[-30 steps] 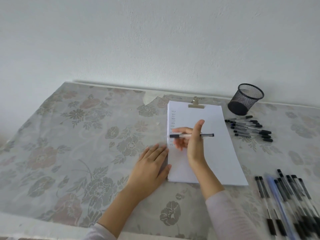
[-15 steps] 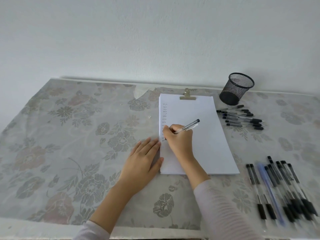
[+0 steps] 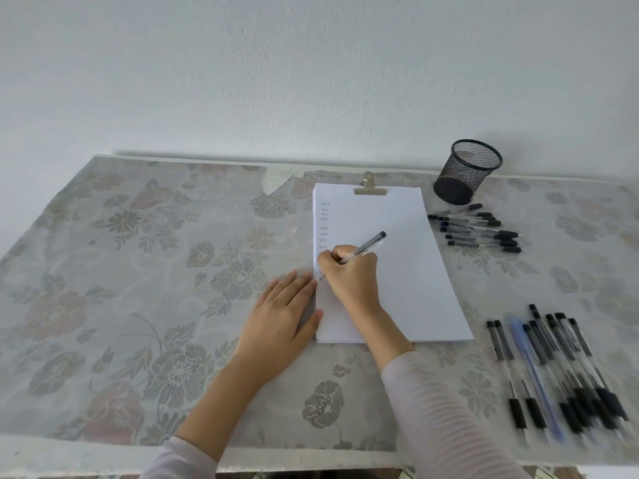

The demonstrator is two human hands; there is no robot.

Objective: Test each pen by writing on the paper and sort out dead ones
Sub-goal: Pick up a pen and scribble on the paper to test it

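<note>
A clipped stack of white paper (image 3: 408, 264) lies mid-table, with a column of small scribbles down its left edge. My right hand (image 3: 349, 274) grips a clear pen (image 3: 366, 247) in a writing hold, tip down near the left margin below the scribbles; the tip is hidden by my fingers. My left hand (image 3: 280, 319) lies flat on the tablecloth, fingers spread, its fingertips and thumb touching the paper's left edge. Several capped pens (image 3: 477, 229) lie right of the paper near the top. A larger bunch of pens (image 3: 553, 371) lies at the near right.
A black mesh pen cup (image 3: 465, 172) stands upright behind the upper pen group, by the wall. A floral tablecloth (image 3: 138, 271) covers the table. The wall runs along the back edge; the table's front edge is just below my forearms.
One second ago my right hand held the pen level above the paper. It has turned the pen into a writing grip and lowered the tip to the left margin. My left hand stayed put.
</note>
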